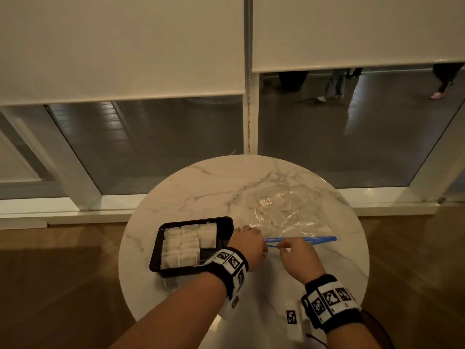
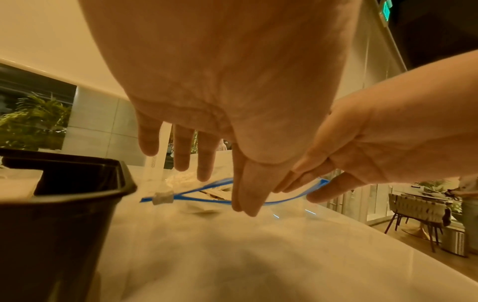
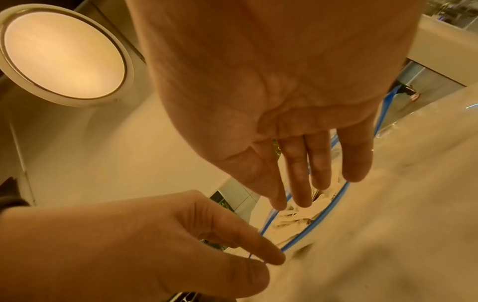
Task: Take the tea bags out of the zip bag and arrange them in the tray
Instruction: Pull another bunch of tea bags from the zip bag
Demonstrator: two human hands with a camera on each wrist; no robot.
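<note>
Blue-zippered zip bag (image 1: 284,217) lies on the surface beside the tray (image 1: 227,224) of tea bags (image 1: 188,244). Left hand (image 2: 243,183) pinches the lower lip. Right hand (image 3: 297,163), fingers straight, enters; best spread the mouth wide.

— Item one? Clear plastic zip bag with blue seal strip (image 1: 289,212), mouth parted, lying flat, white tea bags inside
— Item two? Black rectangular plastic tray (image 1: 227,229), just left, holding white square paper tea bags (image 1: 187,244) in rows

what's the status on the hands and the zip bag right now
Left hand pinches clear zip bag's blue zip edge. Right hand open at the mouth. White tea bags fill black tray. Nothing blocking.
</note>
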